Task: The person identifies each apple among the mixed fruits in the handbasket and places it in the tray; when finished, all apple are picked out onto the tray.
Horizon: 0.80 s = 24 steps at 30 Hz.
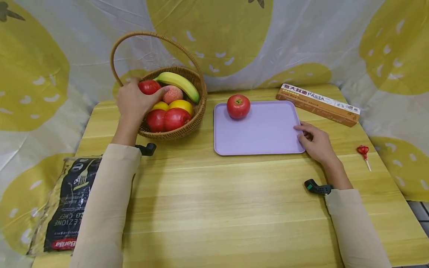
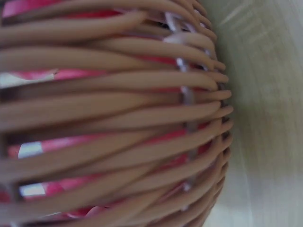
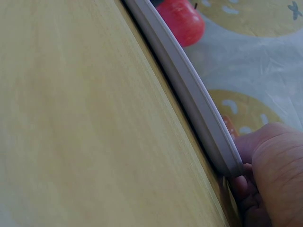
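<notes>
At the back left, my left hand (image 1: 134, 101) reaches over the rim of a wicker basket (image 1: 181, 133) and grips a red apple (image 1: 149, 87), thumb on its near right side. Beside that apple lie a peach (image 1: 172, 94) and a banana (image 1: 177, 82). Woven strands of the basket fill the left wrist view, hiding the hand there. My right hand (image 1: 316, 143) pinches the right edge of a lilac tray (image 1: 264, 130), its thumb over the rim in the right wrist view. Another red apple (image 1: 238, 107) sits on the tray's back left part.
Yellow fruit (image 1: 181, 107) and more red fruit (image 1: 176, 119) lie in the basket's front. A pasta box (image 1: 318, 104) stands behind the tray's right corner. To the right lies a red lollipop (image 1: 363, 150). Under the left forearm is a black pasta bag (image 1: 68, 208).
</notes>
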Each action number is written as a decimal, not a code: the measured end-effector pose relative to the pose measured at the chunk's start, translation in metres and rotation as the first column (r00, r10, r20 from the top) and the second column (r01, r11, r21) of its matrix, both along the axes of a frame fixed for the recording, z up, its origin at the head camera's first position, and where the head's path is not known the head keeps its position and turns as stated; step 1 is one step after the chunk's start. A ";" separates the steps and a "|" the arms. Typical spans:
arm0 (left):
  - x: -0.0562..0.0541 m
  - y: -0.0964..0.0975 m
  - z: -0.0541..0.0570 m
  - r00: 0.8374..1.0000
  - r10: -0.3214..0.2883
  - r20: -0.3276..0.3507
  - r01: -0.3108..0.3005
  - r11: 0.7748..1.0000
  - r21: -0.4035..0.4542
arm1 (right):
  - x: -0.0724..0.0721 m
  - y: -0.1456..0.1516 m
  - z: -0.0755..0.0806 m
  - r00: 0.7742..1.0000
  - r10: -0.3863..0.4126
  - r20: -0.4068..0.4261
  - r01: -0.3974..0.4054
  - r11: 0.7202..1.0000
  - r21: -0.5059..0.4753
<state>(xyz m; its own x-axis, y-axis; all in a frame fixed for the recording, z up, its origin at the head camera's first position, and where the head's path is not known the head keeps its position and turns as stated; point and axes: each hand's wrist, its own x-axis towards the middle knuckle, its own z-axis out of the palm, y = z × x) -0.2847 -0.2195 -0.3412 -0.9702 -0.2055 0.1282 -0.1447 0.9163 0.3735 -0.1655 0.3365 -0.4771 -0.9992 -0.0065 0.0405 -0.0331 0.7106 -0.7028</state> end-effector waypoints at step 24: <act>0.000 -0.001 -0.004 0.996 -0.079 -0.038 0.084 0.985 0.154 | 0.001 -0.001 0.002 1.000 0.003 0.001 -0.003 1.000 -0.003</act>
